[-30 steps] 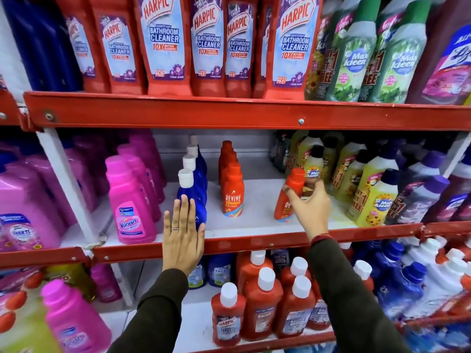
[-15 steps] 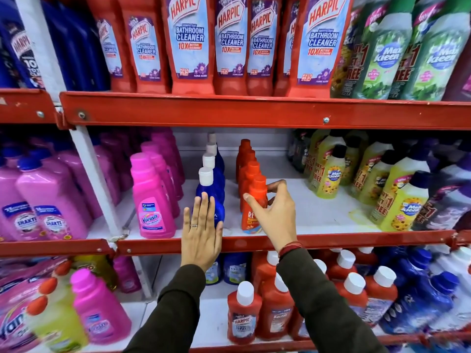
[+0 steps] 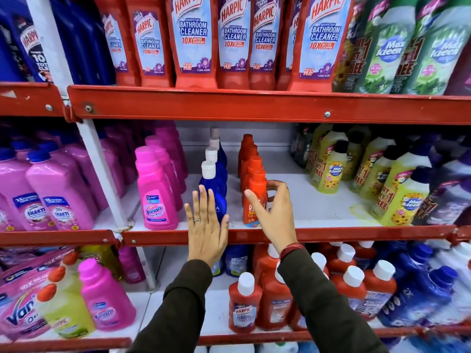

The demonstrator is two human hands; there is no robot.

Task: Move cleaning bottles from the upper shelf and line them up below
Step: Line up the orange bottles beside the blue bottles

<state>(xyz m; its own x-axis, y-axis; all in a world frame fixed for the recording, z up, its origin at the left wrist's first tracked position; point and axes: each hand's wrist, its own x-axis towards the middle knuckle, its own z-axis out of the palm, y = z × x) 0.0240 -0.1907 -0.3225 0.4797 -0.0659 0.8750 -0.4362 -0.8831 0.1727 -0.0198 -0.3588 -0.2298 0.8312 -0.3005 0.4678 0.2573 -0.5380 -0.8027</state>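
Middle shelf [image 3: 300, 234], head view. Your right hand [image 3: 276, 215] curls loosely about the front orange bottle [image 3: 256, 197]: the thumb lies across its left shoulder, the fingers [image 3: 279, 186] arc round its right side, and whether they press the plastic or stand just off it cannot be told. Your left hand [image 3: 206, 230] is flat and spread wide, holding nothing, its fingertips in front of the front blue bottle [image 3: 212, 192], which stands just left of your right thumb.

The orange bottle stands upright at the head of a single file of like bottles running away behind your fingers. It is slim, with a narrowed neck, a matching orange cap and a printed label whose first letters read "RE"; the rest is hidden by your hand.

Handling, as a judgement: a small rigid plastic bottle, probably full and moderately light, smooth and somewhat slippery at the label. Tall and narrow-based, it should tip easily, so take it at the waist just under the shoulder, thumb opposite fingers, and set it down square against its neighbour behind.
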